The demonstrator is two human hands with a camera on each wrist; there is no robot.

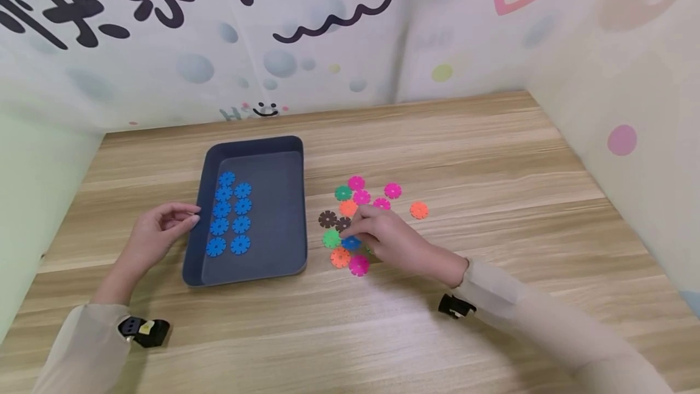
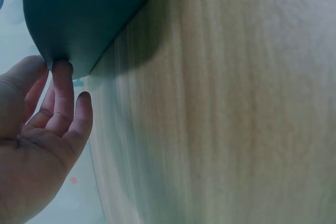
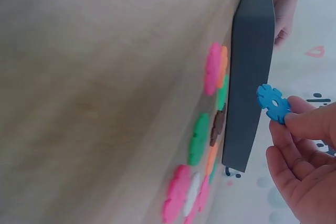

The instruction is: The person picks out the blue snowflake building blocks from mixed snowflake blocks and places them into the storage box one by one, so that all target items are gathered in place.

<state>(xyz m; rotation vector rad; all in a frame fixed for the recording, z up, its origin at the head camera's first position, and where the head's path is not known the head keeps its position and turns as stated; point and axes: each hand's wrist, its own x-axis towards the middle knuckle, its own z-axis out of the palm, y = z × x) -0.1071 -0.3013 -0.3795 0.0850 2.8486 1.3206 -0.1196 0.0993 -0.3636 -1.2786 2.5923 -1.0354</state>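
Observation:
My left hand pinches the left rim of a dark grey tray between thumb and fingers; the left wrist view shows fingertips against the tray's outer wall. Inside, along the left side, several blue notched discs lie in two columns. Right of the tray, my right hand is over a loose group of coloured discs. Between its thumb and fingers it grips a blue notched disc, held up off the table in the right wrist view. The hand partly hides the discs beneath it.
Around the right hand lie pink, orange, green and brown discs. One orange disc sits apart at the right. Printed walls border the wooden table at the back and sides.

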